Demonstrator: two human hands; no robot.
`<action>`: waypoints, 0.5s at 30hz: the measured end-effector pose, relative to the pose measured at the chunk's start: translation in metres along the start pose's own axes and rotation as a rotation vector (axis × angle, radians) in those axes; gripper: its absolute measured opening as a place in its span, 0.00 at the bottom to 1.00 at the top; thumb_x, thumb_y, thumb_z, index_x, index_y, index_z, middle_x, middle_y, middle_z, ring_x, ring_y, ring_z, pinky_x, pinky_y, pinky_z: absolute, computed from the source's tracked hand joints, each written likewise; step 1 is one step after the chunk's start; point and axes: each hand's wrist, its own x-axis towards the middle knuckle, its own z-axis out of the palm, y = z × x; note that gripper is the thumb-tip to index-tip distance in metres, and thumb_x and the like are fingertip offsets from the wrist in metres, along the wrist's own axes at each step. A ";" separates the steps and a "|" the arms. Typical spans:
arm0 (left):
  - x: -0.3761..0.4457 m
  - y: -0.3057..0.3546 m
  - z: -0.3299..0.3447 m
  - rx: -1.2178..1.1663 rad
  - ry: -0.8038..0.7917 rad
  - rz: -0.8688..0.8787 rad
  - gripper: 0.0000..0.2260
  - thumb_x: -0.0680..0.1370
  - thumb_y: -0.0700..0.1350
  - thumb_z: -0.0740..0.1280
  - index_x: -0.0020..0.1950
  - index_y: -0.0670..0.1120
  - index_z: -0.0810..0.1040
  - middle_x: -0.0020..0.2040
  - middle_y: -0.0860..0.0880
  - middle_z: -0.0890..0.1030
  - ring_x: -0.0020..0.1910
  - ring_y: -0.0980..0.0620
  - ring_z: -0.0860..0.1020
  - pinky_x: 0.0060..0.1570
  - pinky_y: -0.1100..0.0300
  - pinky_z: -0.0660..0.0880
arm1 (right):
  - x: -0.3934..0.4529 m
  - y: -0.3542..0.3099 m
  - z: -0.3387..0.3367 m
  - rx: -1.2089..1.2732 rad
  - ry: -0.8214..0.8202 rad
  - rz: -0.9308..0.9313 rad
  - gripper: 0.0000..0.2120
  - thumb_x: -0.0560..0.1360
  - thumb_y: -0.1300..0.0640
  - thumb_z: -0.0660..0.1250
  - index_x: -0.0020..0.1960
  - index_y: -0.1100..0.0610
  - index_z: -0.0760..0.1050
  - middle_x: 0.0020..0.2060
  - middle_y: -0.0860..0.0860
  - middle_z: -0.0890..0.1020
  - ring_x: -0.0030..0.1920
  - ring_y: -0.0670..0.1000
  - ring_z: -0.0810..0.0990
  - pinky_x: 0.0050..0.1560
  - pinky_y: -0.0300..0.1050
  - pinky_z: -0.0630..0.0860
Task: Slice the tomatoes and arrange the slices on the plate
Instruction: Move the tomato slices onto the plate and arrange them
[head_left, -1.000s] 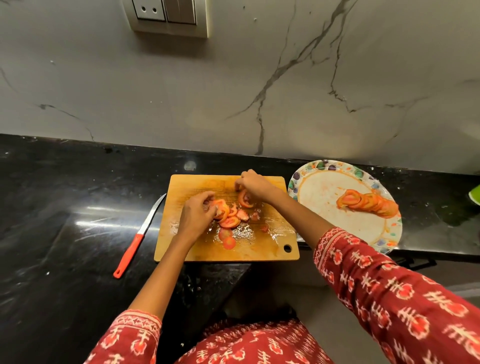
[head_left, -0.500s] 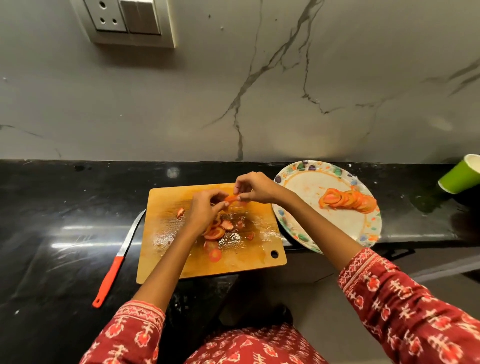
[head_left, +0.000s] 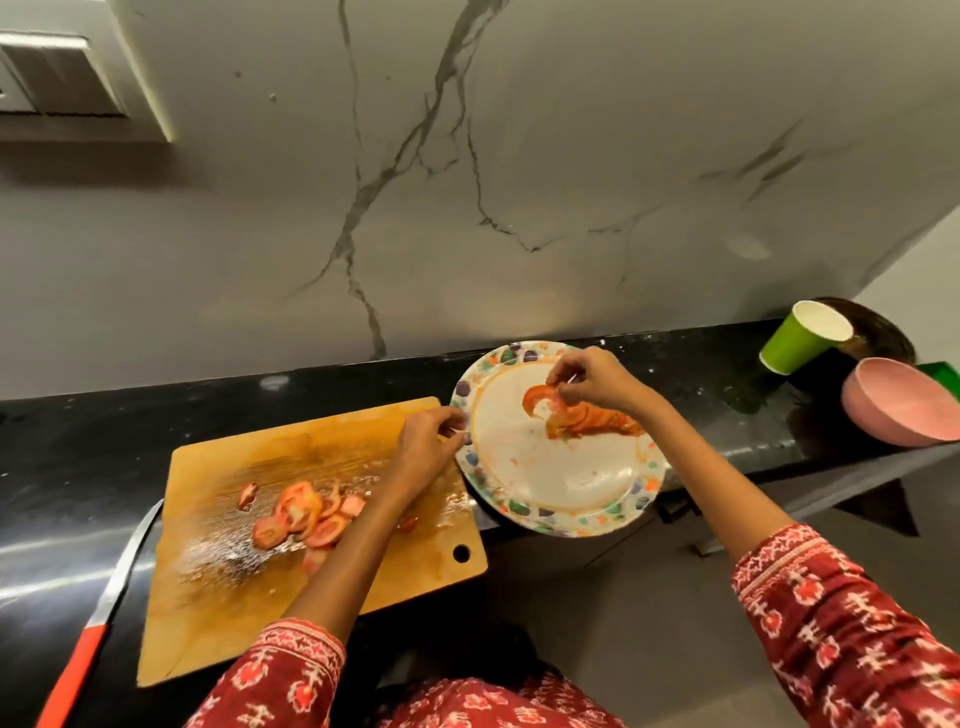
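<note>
The thin, wet red tomato slice (head_left: 537, 402) hanging over the floral-rimmed white plate (head_left: 545, 499) looks limp and slippery (best pinched by its rim), held in the right hand (head_left: 597, 382) grip, while the left hand (head_left: 426, 441) grip, loosely curled, looks empty.

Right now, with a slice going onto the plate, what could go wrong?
1. The floral-rimmed round plate overhangs the black counter's front edge; pressing its near rim may tip it.
2. The right hand pinches a limp red tomato slice over the row of slices; it could fold or drop askew.
3. The red-handled knife lies near the counter's edge, where a sleeve could knock it.
</note>
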 end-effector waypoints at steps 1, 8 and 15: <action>0.007 0.005 0.010 -0.011 -0.014 -0.003 0.14 0.73 0.39 0.70 0.59 0.40 0.78 0.51 0.44 0.82 0.44 0.56 0.77 0.46 0.67 0.74 | 0.003 0.009 -0.005 -0.014 -0.018 0.019 0.07 0.70 0.70 0.68 0.46 0.65 0.81 0.44 0.59 0.83 0.34 0.44 0.77 0.40 0.36 0.78; 0.043 0.031 0.063 -0.048 -0.080 -0.035 0.17 0.73 0.38 0.70 0.61 0.39 0.76 0.53 0.42 0.81 0.46 0.52 0.78 0.50 0.63 0.74 | 0.026 0.038 -0.004 -0.066 -0.122 0.023 0.06 0.72 0.68 0.68 0.48 0.63 0.80 0.45 0.58 0.82 0.39 0.50 0.80 0.40 0.38 0.78; 0.061 0.046 0.095 0.023 -0.156 -0.026 0.25 0.69 0.46 0.74 0.64 0.40 0.74 0.57 0.42 0.79 0.50 0.50 0.78 0.49 0.64 0.73 | 0.032 0.058 0.000 -0.148 -0.121 -0.060 0.05 0.73 0.64 0.69 0.48 0.62 0.81 0.46 0.56 0.83 0.43 0.48 0.78 0.44 0.35 0.76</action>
